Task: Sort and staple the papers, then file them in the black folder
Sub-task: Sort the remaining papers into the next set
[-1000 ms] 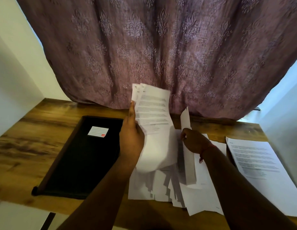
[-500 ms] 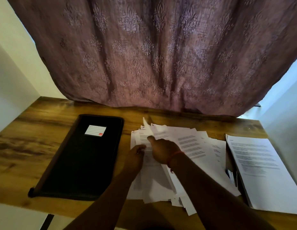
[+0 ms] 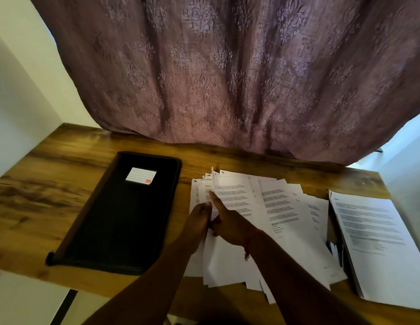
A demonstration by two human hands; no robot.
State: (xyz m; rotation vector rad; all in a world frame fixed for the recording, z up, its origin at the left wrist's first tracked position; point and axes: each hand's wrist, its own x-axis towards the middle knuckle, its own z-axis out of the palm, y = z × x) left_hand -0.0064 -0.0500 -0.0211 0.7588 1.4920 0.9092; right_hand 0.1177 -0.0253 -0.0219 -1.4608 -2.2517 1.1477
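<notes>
Both hands sit at the near-left part of the loose papers point(image 3: 274, 221), which are fanned across the middle of the worktop point(image 3: 40, 207), their near edges hanging a little over its front edge. Left hand point(image 3: 196, 225): fingers curled at the left edge of the fan, looks like a pinch on a sheet or two, but the fingertips are hidden, so I can't tell how many. Right hand point(image 3: 230, 225): index finger straight and pressing flat on a printed sheet, other fingers tucked under; thread band at the wrist. Handling judgement: single sheets are light, floppy and slick on each other, so a push shears the fan rather than moving it as a block. Best hold is probably a corner or short-edge pinch, thumb on top, with the other hand pinning the rest (edges crease easily, and one far-left sheet is already standing up). To the right, just beside the fan, lies a squared-up stack point(image 3: 378, 242), printed side up, with something small and dark in the gap, too hidden to name. Left of the fan, near it but not touching, the black folder point(image 3: 120, 219) lies closed and flat, white label near its far end. It looks stiff, so lift by the cover edge. Beyond everything, a patterned curtain point(image 3: 227, 66).
</notes>
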